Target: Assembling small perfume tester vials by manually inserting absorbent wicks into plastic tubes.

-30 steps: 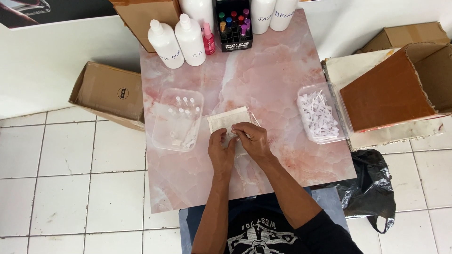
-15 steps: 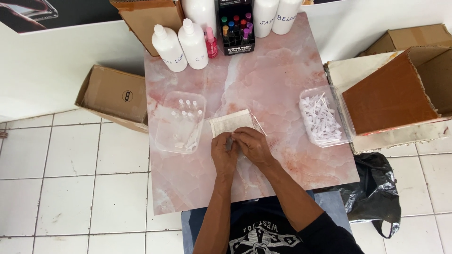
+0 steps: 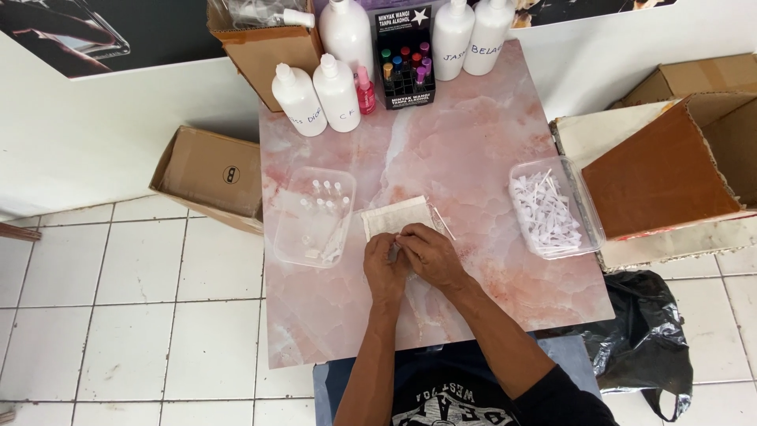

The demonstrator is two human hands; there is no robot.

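Left of the white cloth (image 3: 397, 216) on your pink marble table (image 3: 473, 134) sits a clear tray of small vials (image 3: 314, 216), with the flattened cardboard box (image 3: 209, 172) on the floor further left. Your left hand (image 3: 384, 268) and right hand (image 3: 428, 254) meet at the cloth's near edge, fingers curled and pinched together over something too small to make out. Right of the cloth lies a thin white stick (image 3: 441, 222), then a clear tray of white sticks (image 3: 550, 207).

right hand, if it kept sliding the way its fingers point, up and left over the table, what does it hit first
Likely the left hand, whose fingertips already meet the right hand; just beyond lies the white paper sheet.
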